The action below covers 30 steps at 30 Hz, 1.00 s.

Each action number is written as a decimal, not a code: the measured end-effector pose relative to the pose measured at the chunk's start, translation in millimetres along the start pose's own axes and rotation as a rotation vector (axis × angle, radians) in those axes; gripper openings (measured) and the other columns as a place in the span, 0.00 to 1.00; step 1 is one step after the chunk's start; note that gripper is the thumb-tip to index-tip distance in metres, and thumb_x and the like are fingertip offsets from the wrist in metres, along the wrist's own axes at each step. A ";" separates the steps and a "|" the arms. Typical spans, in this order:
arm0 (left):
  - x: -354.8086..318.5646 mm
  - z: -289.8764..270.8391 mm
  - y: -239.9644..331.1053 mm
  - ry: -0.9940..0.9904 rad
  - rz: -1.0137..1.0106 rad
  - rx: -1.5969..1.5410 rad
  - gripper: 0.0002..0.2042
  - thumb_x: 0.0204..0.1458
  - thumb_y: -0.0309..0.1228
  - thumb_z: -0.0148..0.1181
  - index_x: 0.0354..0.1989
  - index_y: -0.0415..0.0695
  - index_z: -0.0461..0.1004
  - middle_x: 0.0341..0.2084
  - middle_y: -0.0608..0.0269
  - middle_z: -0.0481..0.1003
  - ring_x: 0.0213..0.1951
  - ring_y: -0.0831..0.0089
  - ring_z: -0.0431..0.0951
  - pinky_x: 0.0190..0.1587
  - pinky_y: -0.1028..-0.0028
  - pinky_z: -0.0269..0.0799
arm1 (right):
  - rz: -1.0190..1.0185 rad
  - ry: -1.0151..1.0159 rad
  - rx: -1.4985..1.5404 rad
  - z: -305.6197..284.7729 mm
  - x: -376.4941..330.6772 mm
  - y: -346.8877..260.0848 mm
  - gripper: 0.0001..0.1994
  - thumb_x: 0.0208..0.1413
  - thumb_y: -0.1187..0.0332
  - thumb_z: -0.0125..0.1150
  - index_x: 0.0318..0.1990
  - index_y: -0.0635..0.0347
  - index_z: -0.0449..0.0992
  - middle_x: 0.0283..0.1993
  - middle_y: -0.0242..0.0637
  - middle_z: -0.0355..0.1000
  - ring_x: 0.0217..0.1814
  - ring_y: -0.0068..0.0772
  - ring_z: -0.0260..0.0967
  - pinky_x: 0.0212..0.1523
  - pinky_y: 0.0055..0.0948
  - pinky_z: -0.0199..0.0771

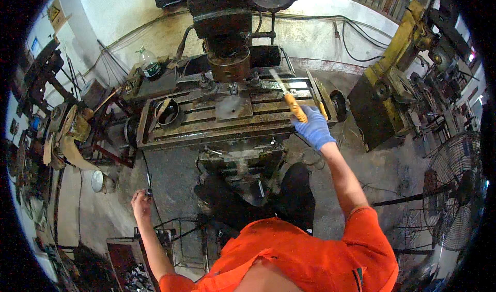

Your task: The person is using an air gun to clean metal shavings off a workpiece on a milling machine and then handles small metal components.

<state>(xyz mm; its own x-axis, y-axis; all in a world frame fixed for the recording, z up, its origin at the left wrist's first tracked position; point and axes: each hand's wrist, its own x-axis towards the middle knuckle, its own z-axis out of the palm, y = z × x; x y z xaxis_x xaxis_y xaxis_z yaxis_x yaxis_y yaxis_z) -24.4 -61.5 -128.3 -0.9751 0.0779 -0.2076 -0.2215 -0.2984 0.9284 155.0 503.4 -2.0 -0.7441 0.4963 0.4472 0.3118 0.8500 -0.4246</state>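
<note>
My right hand [314, 129], in a blue glove, is closed round a tool with a ridged yellow-orange handle [293, 108]. Its thin pale end [277, 78] points up and left over the slotted machine table [206, 132]; I cannot make out its exact kind. Left of it, a flat metal plate [233, 107] with a small hole lies under the spindle of the milling machine [230, 59]. My bare left hand [141, 204] is low at the left, fingers curled by a thin dark rod [149, 182]. What those fingers hold is too small to tell.
A dark round pot [169, 114] with a flat stick sits at the table's left end. Behind stands a clear plastic bottle [150, 64]. A large fan [449, 188] and yellow-green machine [382, 101] stand right. A white bucket [98, 181] stands on the floor left.
</note>
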 end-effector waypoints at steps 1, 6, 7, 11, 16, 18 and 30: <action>4.3 -2.5 -2.6 -0.024 -0.006 0.012 0.04 0.46 0.27 0.56 0.29 0.44 0.67 0.21 0.71 0.68 0.21 0.81 0.67 0.22 0.78 0.63 | -0.020 -0.081 -0.031 -0.1 3.5 -1.0 0.21 0.43 0.55 0.60 0.40 0.62 0.70 0.31 0.52 0.70 0.34 0.51 0.69 0.38 0.40 0.68; -10.2 29.9 -2.2 -0.061 -0.034 0.041 0.04 0.46 0.27 0.55 0.30 0.44 0.68 0.20 0.72 0.66 0.20 0.82 0.65 0.22 0.80 0.62 | -0.042 -0.710 -0.407 7.3 11.0 -30.7 0.23 0.42 0.47 0.52 0.31 0.61 0.75 0.29 0.49 0.72 0.33 0.48 0.71 0.36 0.40 0.70; -11.2 29.3 -3.0 -0.054 -0.034 0.039 0.04 0.46 0.27 0.55 0.30 0.44 0.68 0.20 0.73 0.66 0.21 0.82 0.65 0.22 0.80 0.62 | -0.024 -0.801 -0.463 10.8 11.2 -33.0 0.23 0.42 0.48 0.51 0.31 0.60 0.76 0.30 0.49 0.73 0.34 0.47 0.72 0.36 0.40 0.71; -14.6 26.9 -7.5 -0.077 -0.033 0.019 0.04 0.46 0.27 0.54 0.30 0.44 0.69 0.21 0.71 0.67 0.21 0.82 0.65 0.23 0.79 0.62 | -0.014 -0.776 -0.412 21.9 18.9 -50.8 0.19 0.42 0.53 0.50 0.33 0.58 0.77 0.32 0.46 0.74 0.35 0.45 0.72 0.37 0.39 0.71; -5.6 73.1 -3.2 -0.040 -0.026 0.051 0.03 0.45 0.26 0.55 0.29 0.44 0.69 0.23 0.69 0.69 0.22 0.81 0.67 0.23 0.78 0.62 | 0.000 -0.673 -0.325 68.0 65.1 -74.3 0.15 0.41 0.61 0.50 0.35 0.57 0.77 0.37 0.44 0.74 0.39 0.43 0.72 0.38 0.37 0.71; -7.5 99.8 2.4 -0.098 -0.025 0.066 0.04 0.44 0.26 0.55 0.28 0.43 0.69 0.23 0.68 0.69 0.23 0.80 0.68 0.23 0.78 0.62 | 0.051 -0.655 -0.309 92.0 84.2 -75.6 0.16 0.42 0.62 0.49 0.37 0.57 0.77 0.38 0.43 0.74 0.41 0.44 0.72 0.40 0.37 0.71; 11.3 233.0 -16.5 -0.434 -0.070 0.334 0.03 0.42 0.24 0.56 0.25 0.39 0.69 0.19 0.64 0.70 0.19 0.78 0.68 0.22 0.78 0.63 | -0.137 -0.866 -0.217 15.2 22.9 -68.4 0.22 0.43 0.49 0.53 0.29 0.63 0.76 0.31 0.49 0.73 0.35 0.50 0.72 0.38 0.41 0.71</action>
<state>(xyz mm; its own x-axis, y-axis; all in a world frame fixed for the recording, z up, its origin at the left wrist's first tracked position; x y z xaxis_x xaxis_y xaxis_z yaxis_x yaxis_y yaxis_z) -29.4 165.9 -74.1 -0.8486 0.4931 -0.1916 -0.2012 0.0342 0.9790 107.6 453.9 25.3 -0.9400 0.1563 -0.3034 0.2270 0.9501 -0.2137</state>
